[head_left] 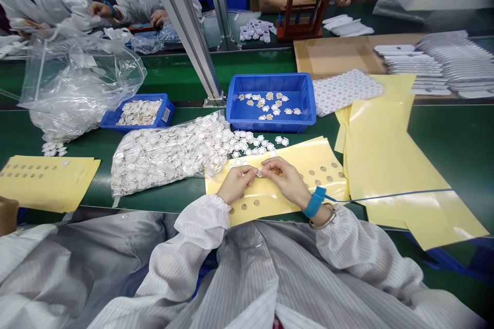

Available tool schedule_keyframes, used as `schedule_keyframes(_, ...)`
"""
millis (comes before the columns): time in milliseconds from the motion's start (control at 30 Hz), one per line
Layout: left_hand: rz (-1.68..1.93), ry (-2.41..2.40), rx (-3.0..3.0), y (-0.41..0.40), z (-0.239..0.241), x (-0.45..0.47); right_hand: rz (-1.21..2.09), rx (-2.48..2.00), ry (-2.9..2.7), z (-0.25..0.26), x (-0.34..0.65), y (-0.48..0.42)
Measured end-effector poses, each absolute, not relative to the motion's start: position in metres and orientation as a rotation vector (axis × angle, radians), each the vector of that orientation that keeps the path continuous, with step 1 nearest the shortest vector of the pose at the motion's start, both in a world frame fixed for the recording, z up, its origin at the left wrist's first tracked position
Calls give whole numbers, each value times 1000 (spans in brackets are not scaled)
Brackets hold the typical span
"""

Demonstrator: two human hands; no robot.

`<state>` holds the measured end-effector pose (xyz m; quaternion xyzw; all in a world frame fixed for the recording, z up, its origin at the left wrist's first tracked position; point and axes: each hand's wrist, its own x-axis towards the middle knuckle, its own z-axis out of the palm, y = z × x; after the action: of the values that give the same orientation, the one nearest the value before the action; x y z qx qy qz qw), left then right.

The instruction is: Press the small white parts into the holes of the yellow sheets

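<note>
Nearest the viewer, striped white sleeves [203, 218] cover both forearms, and a blue wrist strap [314, 201] circles the right wrist. The left hand [236, 183] and right hand [287, 180] meet fingertip to fingertip. Both are pinched on a small disc [262, 172], held just above a yellow sheet [304, 150] punched with round holes. The sheet's long axis runs left to right, rising slightly toward the right; the sleeves hide its near edge. The disc is round, so no long axis shows, and its face is too small to read. Beyond, on the green tabletop [443, 133], lie loose discs [252, 141] and a clear bag [165, 157] full of them, its mouth toward the right. Farther off stands a blue bin [270, 124] holding scattered discs.
</note>
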<state>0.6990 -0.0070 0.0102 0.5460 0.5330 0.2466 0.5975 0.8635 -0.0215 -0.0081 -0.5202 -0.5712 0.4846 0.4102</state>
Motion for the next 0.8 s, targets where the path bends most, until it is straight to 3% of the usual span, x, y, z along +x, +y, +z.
schedule_keyframes(400,561,1188,1197,-9,8,696,1056,-1336,-1462,-14,858,-26)
schedule_keyframes(667,731,1099,1342,-10,26,704,1127,-1279,-1462,10,851,-28)
schedule_keyframes(800,720,1114,1137,-7,23,699,1212,-1253,-1544,17,854,-27)
